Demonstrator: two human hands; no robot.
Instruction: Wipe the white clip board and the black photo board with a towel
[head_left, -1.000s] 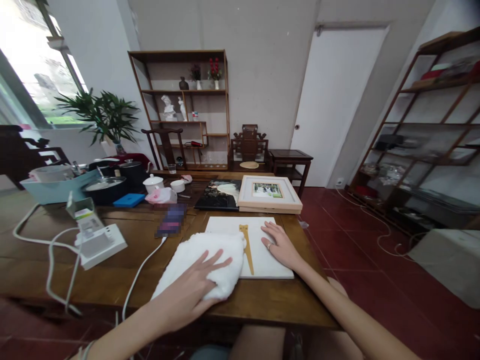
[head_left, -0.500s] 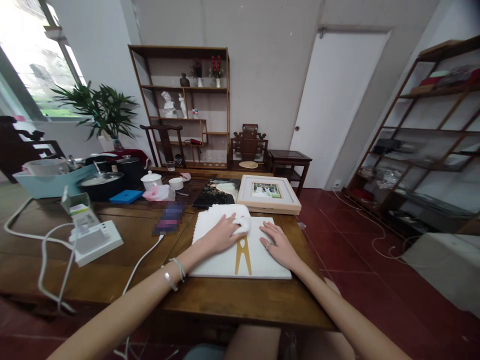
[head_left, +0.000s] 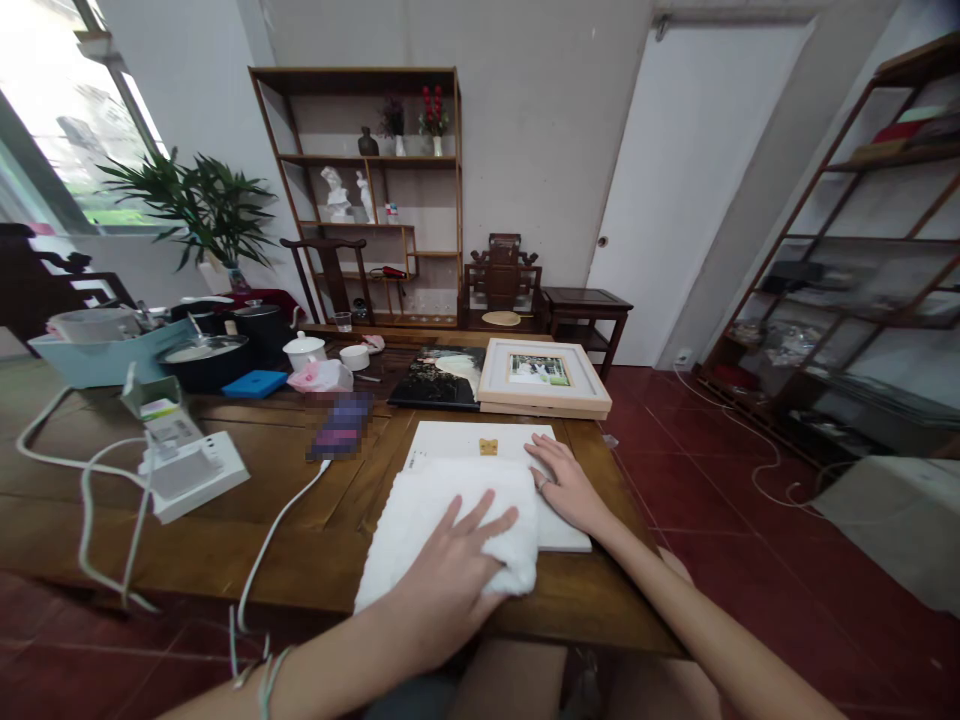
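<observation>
Two hands lie palm down: the left hand (head_left: 457, 565), unclenched, fingers splayed on the cloth (head_left: 416, 505); the right hand (head_left: 568, 488), loose, on the board's (head_left: 442, 437) right side. The cloth covers the board's near left part. Beyond lies a frame (head_left: 591, 385).

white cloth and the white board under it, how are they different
The cloth looks fluffy and soft, while the board looks smooth and flat.
The cloth lies on top and reaches past the board's near edge; the board lies beneath, partly covered.
The left hand rests spread on the cloth, while the right hand rests on the board.
Both are white.
</observation>
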